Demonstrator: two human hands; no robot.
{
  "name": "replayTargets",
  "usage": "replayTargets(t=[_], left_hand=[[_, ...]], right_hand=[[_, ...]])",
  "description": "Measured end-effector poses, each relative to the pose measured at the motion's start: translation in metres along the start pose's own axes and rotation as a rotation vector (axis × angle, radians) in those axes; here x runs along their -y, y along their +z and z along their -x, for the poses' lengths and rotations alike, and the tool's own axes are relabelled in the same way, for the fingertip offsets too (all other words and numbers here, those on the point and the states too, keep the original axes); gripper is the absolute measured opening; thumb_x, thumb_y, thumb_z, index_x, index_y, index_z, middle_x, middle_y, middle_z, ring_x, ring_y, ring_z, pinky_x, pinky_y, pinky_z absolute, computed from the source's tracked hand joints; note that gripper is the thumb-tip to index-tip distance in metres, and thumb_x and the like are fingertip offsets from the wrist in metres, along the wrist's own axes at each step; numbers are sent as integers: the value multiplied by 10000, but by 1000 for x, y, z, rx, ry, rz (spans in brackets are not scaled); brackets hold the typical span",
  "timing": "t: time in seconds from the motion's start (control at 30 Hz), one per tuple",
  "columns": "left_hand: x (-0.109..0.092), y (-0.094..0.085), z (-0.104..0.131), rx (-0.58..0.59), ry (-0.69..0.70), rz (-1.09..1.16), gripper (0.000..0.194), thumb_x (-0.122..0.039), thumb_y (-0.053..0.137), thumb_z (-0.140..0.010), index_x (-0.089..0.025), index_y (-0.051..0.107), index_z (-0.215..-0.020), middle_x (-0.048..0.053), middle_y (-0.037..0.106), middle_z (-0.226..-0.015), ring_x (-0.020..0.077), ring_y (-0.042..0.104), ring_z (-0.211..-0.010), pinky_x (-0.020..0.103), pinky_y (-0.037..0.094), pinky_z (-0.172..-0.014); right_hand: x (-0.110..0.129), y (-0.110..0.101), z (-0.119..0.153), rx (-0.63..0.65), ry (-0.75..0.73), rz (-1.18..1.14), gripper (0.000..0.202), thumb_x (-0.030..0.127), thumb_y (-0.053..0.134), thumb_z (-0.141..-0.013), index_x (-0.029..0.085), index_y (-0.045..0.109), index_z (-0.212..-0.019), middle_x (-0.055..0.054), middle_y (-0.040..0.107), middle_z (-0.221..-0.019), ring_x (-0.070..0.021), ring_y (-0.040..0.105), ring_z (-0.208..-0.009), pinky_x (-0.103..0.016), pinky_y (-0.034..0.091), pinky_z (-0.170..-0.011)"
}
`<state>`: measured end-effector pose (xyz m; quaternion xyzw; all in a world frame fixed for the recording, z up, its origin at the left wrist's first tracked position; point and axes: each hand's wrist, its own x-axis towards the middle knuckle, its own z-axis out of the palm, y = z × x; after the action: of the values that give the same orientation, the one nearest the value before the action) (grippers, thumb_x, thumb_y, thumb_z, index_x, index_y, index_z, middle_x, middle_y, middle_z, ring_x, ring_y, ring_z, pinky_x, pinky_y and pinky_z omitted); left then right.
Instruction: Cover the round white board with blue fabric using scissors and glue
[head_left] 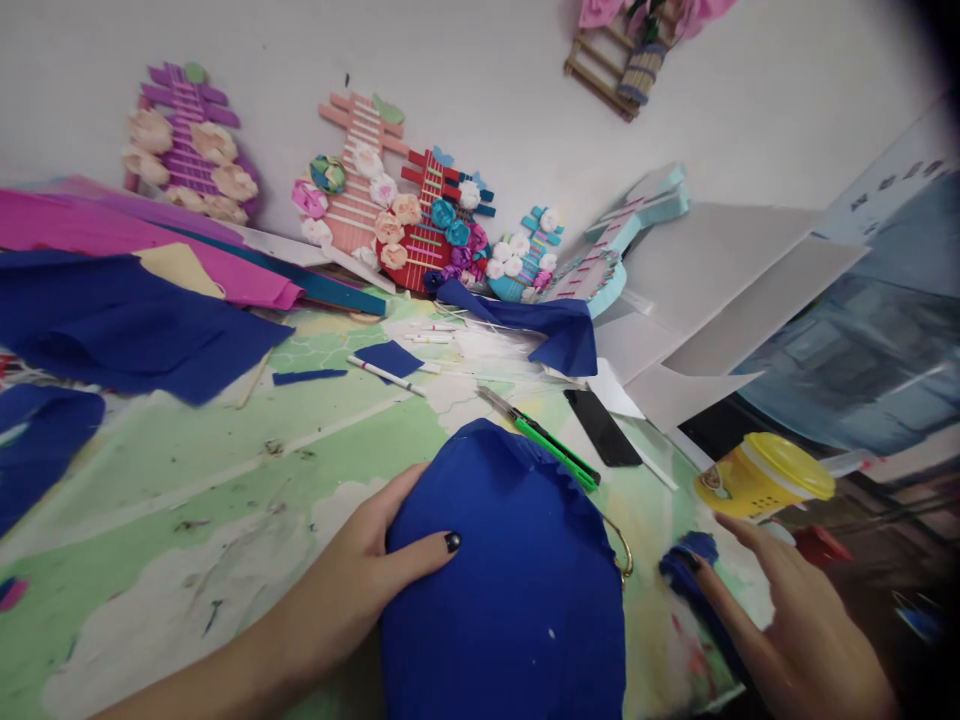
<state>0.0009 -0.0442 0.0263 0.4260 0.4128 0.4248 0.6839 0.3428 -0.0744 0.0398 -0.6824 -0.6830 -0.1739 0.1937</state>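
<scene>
A rounded shape covered in blue crepe paper (510, 570) lies in front of me on the green work surface (187, 470). My left hand (360, 580) grips its left edge, thumb pressed on top. My right hand (787, 620) hovers at the right with fingers spread, its fingertips touching a small crumpled blue scrap (690, 560). A yellow glue tub (765, 478) lies tipped just beyond that hand. A green craft knife (547, 440) rests behind the blue shape.
Blue crepe sheets (127, 320) and pink paper (112, 240) cover the left. Stick-and-flower crafts (390, 200) lean on the wall. A black phone (600, 425), a white marker (386, 375) and white boards (712, 300) lie at the right, near the table edge.
</scene>
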Motion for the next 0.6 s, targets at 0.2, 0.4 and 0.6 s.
replayTargets(t=[0.2,0.4,0.6], left_hand=[[1,-3,8,-41,98,-219,613,-434,699,-724,-296,528,-1296,42,525,-1366,312,485,-1239,391,473,-986],[3,-4,11,-55,124,-342,623,-447,657,-748,-302,497,-1331,52,555,-1333,320,479,-1243,420,455,-1004],[24,-14,11,-198,84,-475,644,-497,661,-717,-324,511,-1319,46,510,-1379,340,439,-1274,490,360,-1065]], right_hand=[[120,-9,-38,-144,-431,-446,414,306,605,-819,172,536,-1205,-109,569,-1032,-218,561,-949,-357,489,-779],[154,21,-50,-213,-437,-536,266,114,535,-851,148,616,-1102,-57,552,-822,-148,526,-748,-307,489,-659],[146,27,-45,-268,-593,-605,335,-14,549,-809,141,615,-1099,-47,549,-762,-141,490,-703,-294,452,-592]])
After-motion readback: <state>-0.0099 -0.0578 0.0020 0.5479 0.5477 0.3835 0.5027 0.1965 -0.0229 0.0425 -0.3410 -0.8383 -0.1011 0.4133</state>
